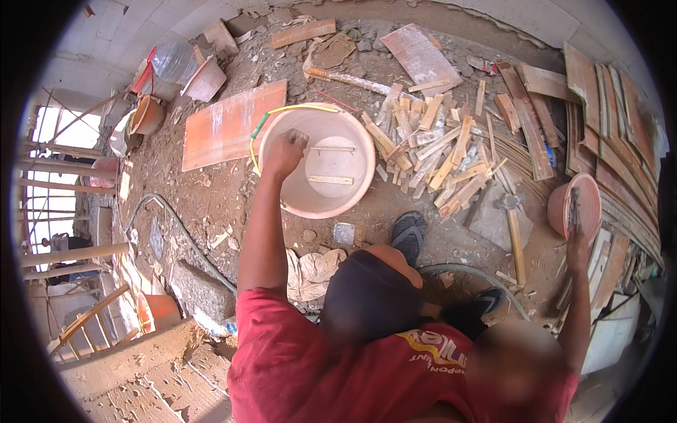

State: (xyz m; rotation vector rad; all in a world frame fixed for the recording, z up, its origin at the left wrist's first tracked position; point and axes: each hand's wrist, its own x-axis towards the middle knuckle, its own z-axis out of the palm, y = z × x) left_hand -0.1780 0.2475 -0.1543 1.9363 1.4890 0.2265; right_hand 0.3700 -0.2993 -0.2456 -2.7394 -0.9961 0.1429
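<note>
My left hand point(289, 151) is over the left side of a large pale pink basin point(366, 162), its fingers curled closed. What it holds, if anything, is too small to make out. Two short strips of wood, an upper strip point(333, 149) and a lower strip point(331, 180), lie across the inside of the basin. Far to the right, my right hand point(577, 243) reaches to a small pink bucket point(557, 208). Dark, thin shapes point(575, 201) show inside the bucket just beyond that hand; its fingers cannot be told apart from them.
A heap of wood offcuts point(444, 148) lies right of the basin. A hammer point(513, 218) rests on a concrete block point(490, 215). Boards point(613, 134) lean at the right. An orange-brown panel point(233, 123) and a hose point(183, 229) lie on the left, with buckets point(206, 79) behind.
</note>
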